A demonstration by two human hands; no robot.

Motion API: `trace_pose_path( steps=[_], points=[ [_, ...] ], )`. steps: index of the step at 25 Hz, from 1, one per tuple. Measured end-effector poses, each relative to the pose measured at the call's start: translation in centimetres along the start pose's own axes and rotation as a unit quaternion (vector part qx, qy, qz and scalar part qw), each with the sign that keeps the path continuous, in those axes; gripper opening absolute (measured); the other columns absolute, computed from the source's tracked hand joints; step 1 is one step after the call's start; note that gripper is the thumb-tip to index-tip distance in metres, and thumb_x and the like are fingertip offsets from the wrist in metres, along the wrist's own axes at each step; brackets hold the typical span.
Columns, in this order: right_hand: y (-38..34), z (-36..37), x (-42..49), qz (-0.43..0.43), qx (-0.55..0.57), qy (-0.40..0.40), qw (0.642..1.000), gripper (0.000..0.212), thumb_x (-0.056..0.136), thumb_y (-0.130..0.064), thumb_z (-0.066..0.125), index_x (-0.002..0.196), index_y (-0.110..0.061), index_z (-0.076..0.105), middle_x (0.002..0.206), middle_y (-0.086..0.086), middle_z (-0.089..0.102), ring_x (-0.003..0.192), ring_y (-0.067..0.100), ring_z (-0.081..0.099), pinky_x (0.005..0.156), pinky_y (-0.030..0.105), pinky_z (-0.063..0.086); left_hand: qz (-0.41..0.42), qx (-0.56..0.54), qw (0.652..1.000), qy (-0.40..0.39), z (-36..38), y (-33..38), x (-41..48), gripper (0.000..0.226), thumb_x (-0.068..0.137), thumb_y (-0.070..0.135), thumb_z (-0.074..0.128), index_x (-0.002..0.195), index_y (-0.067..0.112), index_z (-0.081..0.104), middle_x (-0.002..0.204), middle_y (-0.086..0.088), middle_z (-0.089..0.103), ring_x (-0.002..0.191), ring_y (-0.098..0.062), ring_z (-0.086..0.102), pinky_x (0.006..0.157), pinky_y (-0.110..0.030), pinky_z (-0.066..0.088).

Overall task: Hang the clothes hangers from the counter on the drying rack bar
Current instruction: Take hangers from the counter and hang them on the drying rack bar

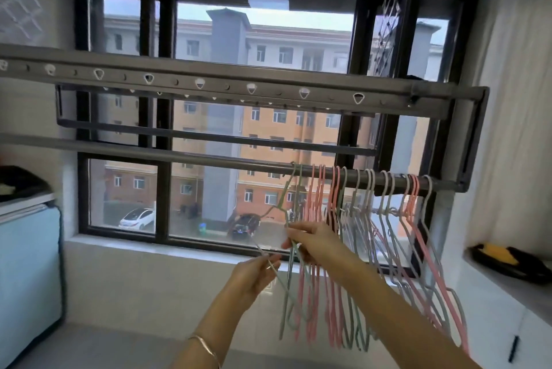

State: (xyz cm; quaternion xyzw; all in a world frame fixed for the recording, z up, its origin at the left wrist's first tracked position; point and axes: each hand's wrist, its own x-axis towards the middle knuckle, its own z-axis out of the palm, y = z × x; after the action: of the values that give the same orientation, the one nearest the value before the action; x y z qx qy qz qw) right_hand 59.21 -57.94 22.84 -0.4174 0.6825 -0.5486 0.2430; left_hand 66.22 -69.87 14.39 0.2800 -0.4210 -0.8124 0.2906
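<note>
Spanning the window [209, 40], the drying rack bar [179, 154] carries a row of pink and grey hangers [336, 186] near its right end. The right hand [310, 244] has its grip clamped on the leftmost green hanger [289, 273], hooked there; the left hand [254, 276] pinches hanger wire lower down.

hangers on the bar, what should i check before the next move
1. Green hanger hooked over the bar: ok.
2. Left hand grips the green hanger: ok.
3. Right hand pinches it too: ok.
4. Bare bar beside the row of hangers: ok.
5. Row untangled: cannot tell.
6. More hangers on the counter: cannot tell.
</note>
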Motion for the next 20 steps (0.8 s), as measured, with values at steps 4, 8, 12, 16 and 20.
trace_pose_path(
  steps=[4,8,12,16,20],
  points=[
    [0.5,-0.7,-0.3,-0.009,-0.082,0.012,0.997,0.032,0.094,-0.022,0.052,0.125,-0.014,0.05,0.095,0.003,0.068,0.048,0.011,0.056,0.051,0.023,0.051,0.023,0.098,0.995,0.021,-0.3,0.1,-0.8,0.036,0.096,0.012,0.05,0.128,-0.005,0.046,0.118,-0.016,0.055,0.092,-0.026,0.061,0.073,-0.031,0.056],
    [1.3,-3.8,-1.9,-0.1,-0.1,0.074,0.987,0.024,0.093,-0.023,0.052,0.117,-0.02,0.057,0.116,0.0,0.061,0.078,0.014,0.067,0.068,0.024,0.056,0.212,0.213,0.95,0.086,2.2,3.1,-5.3,0.04,0.098,0.025,0.043,0.137,0.014,0.04,0.136,-0.008,0.046,0.122,-0.023,0.045,0.098,-0.033,0.037],
    [2.8,-9.2,-4.3,-0.172,-0.121,0.146,0.967,0.021,0.093,-0.023,0.053,0.112,-0.026,0.061,0.118,-0.005,0.061,0.111,0.008,0.053,0.091,0.017,0.04,0.384,0.304,0.872,0.021,8.3,3.2,-10.3,0.045,0.096,0.03,0.046,0.14,0.023,0.038,0.142,0.005,0.043,0.128,-0.012,0.041,0.1,-0.026,0.033],
    [5.0,-17.8,-8.1,-0.195,-0.108,0.217,0.95,0.023,0.091,-0.023,0.055,0.112,-0.031,0.06,0.12,-0.01,0.058,0.112,0.006,0.052,0.084,0.01,0.037,0.45,0.39,0.803,-0.036,16.6,-1.4,-12.1,0.049,0.095,0.037,0.046,0.142,0.029,0.033,0.146,0.011,0.038,0.129,-0.002,0.034,0.101,-0.02,0.027],
    [9.1,-29.1,-12.8,-0.167,-0.131,0.293,0.932,0.027,0.091,-0.02,0.057,0.117,-0.027,0.059,0.114,-0.015,0.058,0.113,0.007,0.052,0.091,0.018,0.038,0.454,0.443,0.769,-0.081,27.0,-8.7,-11.9,0.054,0.096,0.041,0.043,0.145,0.03,0.026,0.15,0.01,0.031,0.138,-0.008,0.026,0.107,-0.023,0.022]
  ],
)
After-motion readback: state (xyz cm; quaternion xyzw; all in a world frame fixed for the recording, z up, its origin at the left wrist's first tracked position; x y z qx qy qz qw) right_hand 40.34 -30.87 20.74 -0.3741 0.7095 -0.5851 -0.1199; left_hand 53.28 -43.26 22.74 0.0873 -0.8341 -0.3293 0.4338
